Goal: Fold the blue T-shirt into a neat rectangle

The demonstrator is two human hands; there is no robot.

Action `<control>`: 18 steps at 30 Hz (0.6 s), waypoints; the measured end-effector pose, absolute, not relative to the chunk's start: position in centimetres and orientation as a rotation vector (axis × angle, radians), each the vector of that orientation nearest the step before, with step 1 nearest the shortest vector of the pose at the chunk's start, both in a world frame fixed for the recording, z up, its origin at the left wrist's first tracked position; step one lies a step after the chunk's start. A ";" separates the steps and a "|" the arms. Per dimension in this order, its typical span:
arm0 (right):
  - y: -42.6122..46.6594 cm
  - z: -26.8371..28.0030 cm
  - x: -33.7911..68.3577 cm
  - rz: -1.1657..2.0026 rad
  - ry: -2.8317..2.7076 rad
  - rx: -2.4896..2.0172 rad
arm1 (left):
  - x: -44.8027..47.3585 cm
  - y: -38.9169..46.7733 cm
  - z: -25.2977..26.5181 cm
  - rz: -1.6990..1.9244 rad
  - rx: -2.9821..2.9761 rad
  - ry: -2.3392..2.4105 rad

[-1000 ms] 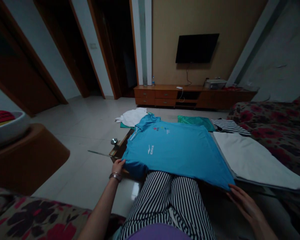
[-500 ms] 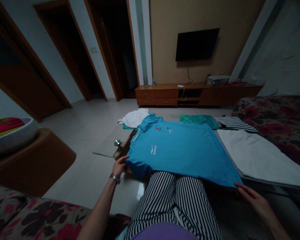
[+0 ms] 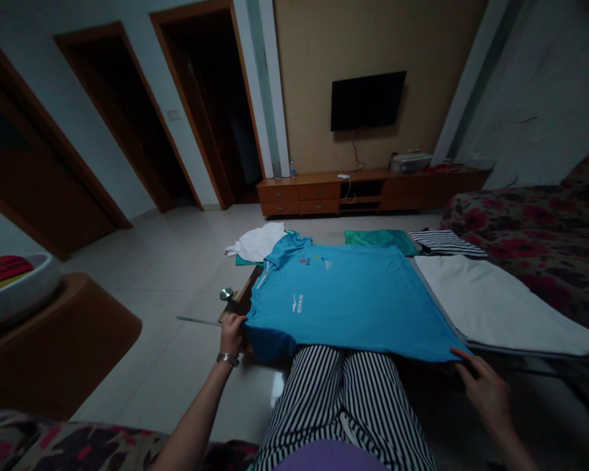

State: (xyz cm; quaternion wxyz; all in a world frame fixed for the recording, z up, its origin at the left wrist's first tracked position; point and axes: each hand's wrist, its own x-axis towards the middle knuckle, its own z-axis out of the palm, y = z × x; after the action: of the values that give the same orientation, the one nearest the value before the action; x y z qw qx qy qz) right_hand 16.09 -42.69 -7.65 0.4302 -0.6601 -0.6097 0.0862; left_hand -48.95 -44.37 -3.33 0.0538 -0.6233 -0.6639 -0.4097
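A blue T-shirt [image 3: 343,301] with white lettering and small chest prints lies spread out sideways on a low table, its collar to the left and its hem to the right. My left hand [image 3: 232,333], with a bracelet at the wrist, pinches the shirt's near shoulder. At the near corner of the hem, my right hand [image 3: 481,383] grips the fabric between thumb and fingers. The near sleeve hangs over the table's front edge, beside my striped trousers [image 3: 343,399].
White folded cloth [image 3: 500,301] lies right of the shirt. Behind are a white garment [image 3: 258,242], a green cloth [image 3: 380,241] and a striped garment [image 3: 446,242]. A round metal knob [image 3: 226,294] is at the table's left end. A white bowl [image 3: 24,294] stands at far left.
My right hand has shifted slightly left with the hem corner, its fingers more bent. The left hand still holds the shoulder. The whole view has tilted a little.
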 end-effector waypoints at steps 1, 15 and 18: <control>-42.7 -7.6 15.9 0.191 -1.516 -1.638 | -49.0 -44.4 -3.3 -1.246 -1.890 -2.008; -41.8 -7.6 15.2 0.199 -1.492 -1.608 | -50.4 -44.4 -2.2 -0.729 -2.219 -1.743; -41.8 -8.0 15.1 0.220 -1.482 -1.601 | -51.0 -44.8 -2.3 -0.502 -2.321 -1.554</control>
State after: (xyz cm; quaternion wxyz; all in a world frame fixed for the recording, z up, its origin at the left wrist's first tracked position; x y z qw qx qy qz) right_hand 15.10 -41.80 -8.01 0.4567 -0.6497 -0.6012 0.0892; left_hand -51.01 -44.78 -2.27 0.1512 -0.8086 -0.5411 -0.1748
